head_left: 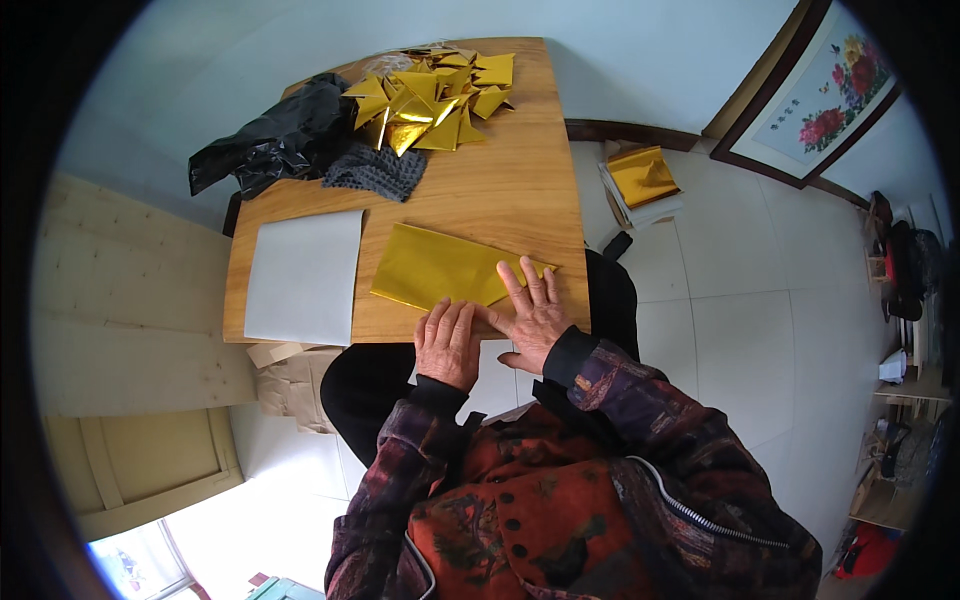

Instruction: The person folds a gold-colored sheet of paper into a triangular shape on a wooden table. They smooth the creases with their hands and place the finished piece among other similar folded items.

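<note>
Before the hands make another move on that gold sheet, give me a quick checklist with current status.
1. Right hand over the gold sheet: ok, fingers spread at its right end.
2. Left hand at the near edge: ok.
3. Whole near edge visible: not ok, hands cover part.
4. Gold sheet lying fully flat: cannot tell.
5. Silver-grey sheet separate: ok, to the left.
6. Folded gold pieces apart: ok, piled farther back.

One left hand (447, 342) and one right hand (538, 318) are at one gold sheet (435, 265); one grey sheet (303, 277) lies left of them. Beyond them: one black bag (280, 140), one grey cloth (378, 173) and over ten folded gold pieces (410, 108) (too overlapped for an exact count). Right of the right hand: one framed picture (835, 95).
</note>
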Demonstrator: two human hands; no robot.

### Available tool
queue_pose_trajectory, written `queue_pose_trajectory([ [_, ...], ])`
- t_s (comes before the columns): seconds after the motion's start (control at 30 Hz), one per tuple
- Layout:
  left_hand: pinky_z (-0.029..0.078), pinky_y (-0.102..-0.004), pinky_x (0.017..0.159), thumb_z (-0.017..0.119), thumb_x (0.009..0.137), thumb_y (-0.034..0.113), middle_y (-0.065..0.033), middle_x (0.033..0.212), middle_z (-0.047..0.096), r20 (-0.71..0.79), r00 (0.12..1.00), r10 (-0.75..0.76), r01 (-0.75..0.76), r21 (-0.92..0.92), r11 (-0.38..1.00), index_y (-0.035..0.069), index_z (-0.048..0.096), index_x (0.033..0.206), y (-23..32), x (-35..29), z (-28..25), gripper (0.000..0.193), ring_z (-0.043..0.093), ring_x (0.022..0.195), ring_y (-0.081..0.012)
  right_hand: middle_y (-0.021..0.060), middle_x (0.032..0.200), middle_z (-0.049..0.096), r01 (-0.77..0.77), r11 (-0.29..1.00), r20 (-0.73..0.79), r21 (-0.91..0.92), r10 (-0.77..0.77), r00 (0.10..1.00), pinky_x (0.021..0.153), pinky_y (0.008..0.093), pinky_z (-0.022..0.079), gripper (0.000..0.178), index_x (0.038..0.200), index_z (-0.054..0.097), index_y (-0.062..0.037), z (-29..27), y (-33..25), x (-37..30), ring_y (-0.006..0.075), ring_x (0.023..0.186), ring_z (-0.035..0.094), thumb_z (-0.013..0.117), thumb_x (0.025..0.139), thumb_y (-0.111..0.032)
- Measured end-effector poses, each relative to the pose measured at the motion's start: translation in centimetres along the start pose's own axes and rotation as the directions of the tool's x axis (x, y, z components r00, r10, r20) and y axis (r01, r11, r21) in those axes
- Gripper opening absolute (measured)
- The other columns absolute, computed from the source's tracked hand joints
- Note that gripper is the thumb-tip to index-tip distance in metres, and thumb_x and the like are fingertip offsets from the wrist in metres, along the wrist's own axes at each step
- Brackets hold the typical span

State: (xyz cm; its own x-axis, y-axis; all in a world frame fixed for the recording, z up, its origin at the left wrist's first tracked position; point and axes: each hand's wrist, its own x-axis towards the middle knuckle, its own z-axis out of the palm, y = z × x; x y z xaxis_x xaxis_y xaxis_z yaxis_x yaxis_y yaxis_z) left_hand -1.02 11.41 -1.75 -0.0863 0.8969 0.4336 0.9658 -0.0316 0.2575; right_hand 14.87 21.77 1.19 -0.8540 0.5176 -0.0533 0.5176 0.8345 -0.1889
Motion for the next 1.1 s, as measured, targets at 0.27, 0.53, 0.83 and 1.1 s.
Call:
queue_pose_trajectory([
  [0.27,0.031,-0.0445,0.110,0.073,0.074,0.021,-0.0090,0.140,0.049,0.117,0.992,0.051,-0.050,-0.011,0.999,0.007,0.047,0.138,-0.8,-1.1,-0.4,0.071,0.045,0.131,-0.0274,0.0208,0.158,0.007,0.020,1.000,-0.068,0.019,-0.019,0.997,0.111,0.0661,0.011,0.088,0.144,0.041,-0.0380,0.3,0.2,-0.2,0.0478,0.144,0.004,0.081,0.066,-0.047],
  [0.53,0.032,-0.0442,0.109,0.069,0.077,0.018,-0.0069,0.137,0.053,0.030,0.995,0.097,-0.098,0.029,0.995,0.008,0.053,0.133,-1.5,-1.5,0.5,0.059,0.048,0.129,-0.0242,0.0212,0.156,0.016,0.050,0.989,-0.120,0.139,-0.034,0.992,0.116,0.0535,0.014,0.105,0.148,0.032,-0.0139,0.1,2.2,-0.5,0.0415,0.145,0.011,0.081,0.064,-0.052],
  [0.83,0.034,-0.0444,0.107,0.065,0.076,0.011,-0.0076,0.135,0.054,-0.036,0.996,0.085,-0.085,-0.001,0.996,0.008,0.054,0.129,-1.2,-1.3,0.9,0.055,0.049,0.127,-0.0255,0.0159,0.158,0.015,-0.065,0.995,-0.003,0.069,0.066,0.998,0.117,0.0534,0.013,0.112,0.149,0.025,-0.0021,-1.9,6.0,-3.1,0.0323,0.147,0.012,0.074,0.068,-0.062],
  [1.1,0.035,-0.0429,0.106,0.062,0.079,0.011,-0.0063,0.131,0.057,-0.079,0.996,0.042,-0.043,-0.012,0.999,0.008,0.059,0.123,-0.7,-1.2,0.8,0.044,0.051,0.123,-0.0241,0.0141,0.158,0.020,-0.105,0.994,-0.092,0.011,0.105,0.990,0.116,0.0546,0.014,0.095,0.146,0.031,0.0014,-1.7,2.1,-1.6,0.0324,0.147,0.015,0.062,0.081,-0.060],
])
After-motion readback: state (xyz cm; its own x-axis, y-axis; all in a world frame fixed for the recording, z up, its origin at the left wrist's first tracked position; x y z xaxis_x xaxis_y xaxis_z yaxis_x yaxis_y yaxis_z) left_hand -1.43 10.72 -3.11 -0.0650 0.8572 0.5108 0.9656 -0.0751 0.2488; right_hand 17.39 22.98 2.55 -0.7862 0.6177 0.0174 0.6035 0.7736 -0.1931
